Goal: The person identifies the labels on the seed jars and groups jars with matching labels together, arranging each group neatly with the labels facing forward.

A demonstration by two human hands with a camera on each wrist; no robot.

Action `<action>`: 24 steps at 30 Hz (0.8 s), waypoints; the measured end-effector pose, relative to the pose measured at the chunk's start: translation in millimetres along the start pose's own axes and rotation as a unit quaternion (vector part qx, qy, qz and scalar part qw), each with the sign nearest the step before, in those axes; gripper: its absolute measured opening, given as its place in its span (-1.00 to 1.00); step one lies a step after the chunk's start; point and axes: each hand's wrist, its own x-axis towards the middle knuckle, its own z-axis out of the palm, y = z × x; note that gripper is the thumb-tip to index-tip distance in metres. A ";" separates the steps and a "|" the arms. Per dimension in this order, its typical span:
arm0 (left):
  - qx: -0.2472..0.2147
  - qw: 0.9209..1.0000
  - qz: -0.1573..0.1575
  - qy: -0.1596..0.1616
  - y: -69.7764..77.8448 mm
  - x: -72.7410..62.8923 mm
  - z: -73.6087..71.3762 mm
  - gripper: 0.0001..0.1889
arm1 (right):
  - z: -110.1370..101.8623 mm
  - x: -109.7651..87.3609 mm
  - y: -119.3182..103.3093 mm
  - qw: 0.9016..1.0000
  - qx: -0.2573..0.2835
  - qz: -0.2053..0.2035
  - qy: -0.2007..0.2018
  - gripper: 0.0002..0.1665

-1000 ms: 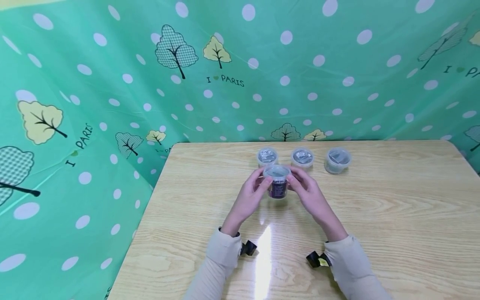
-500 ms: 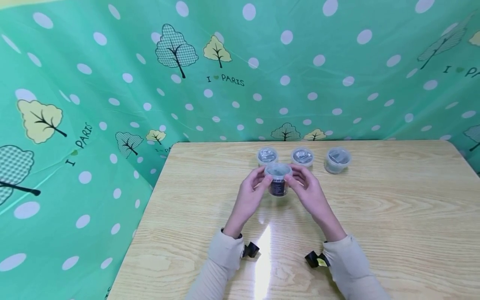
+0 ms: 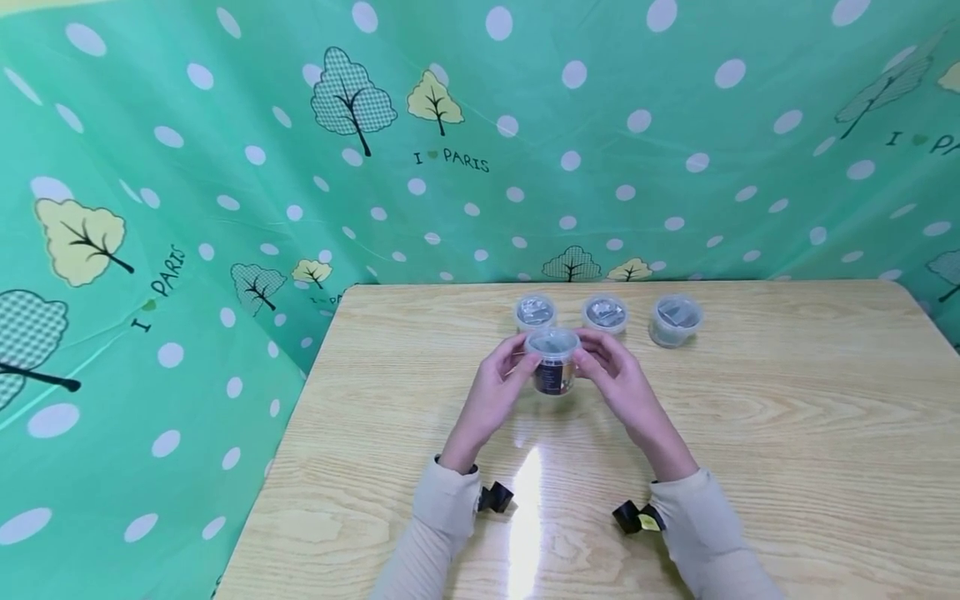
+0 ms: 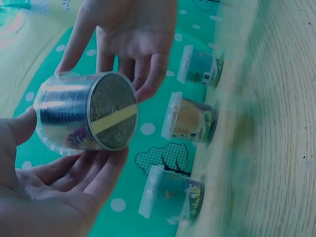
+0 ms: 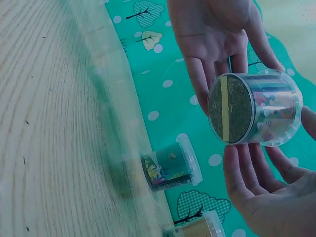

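A small clear plastic tub (image 3: 553,362) with a printed label is held above the table, between both hands. My left hand (image 3: 497,385) holds its left side, thumb towards me, and my right hand (image 3: 617,382) holds the right side in the same way. From below, in the left wrist view, the tub's base (image 4: 114,111) shows a dark, grainy surface crossed by a pale yellow strip. Behind it stand three similar lidded tubs in a row: a left one (image 3: 535,311), a middle one (image 3: 605,314) and a right one (image 3: 675,320).
The wooden table (image 3: 390,400) carries the tubs near its back edge. A green dotted cloth (image 3: 480,208) hangs behind and to the left. Black wrist cameras jut inward from the left sleeve (image 3: 442,504) and right sleeve (image 3: 697,508).
The fingers have turned the tub a little: its dark text panel has shifted leftward and a coloured patch now shows at the right. The three other tubs have stayed put.
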 end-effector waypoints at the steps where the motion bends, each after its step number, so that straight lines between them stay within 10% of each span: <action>1: 0.000 1.000 -0.001 -0.004 0.3 0.0 -0.9 -0.53 | -1.0 -0.3 -0.1 1.000 0.003 0.000 -0.002 -0.41; 11: -0.003 1.000 -0.001 -0.020 0.9 -0.4 -3.3 -0.53 | -3.8 -1.1 -1.7 0.999 0.014 0.003 -0.028 -0.39; 24: 0.012 0.999 0.039 0.015 -4.0 4.3 5.1 -0.54 | 2.2 -0.3 -1.3 0.999 0.011 0.023 0.044 -0.38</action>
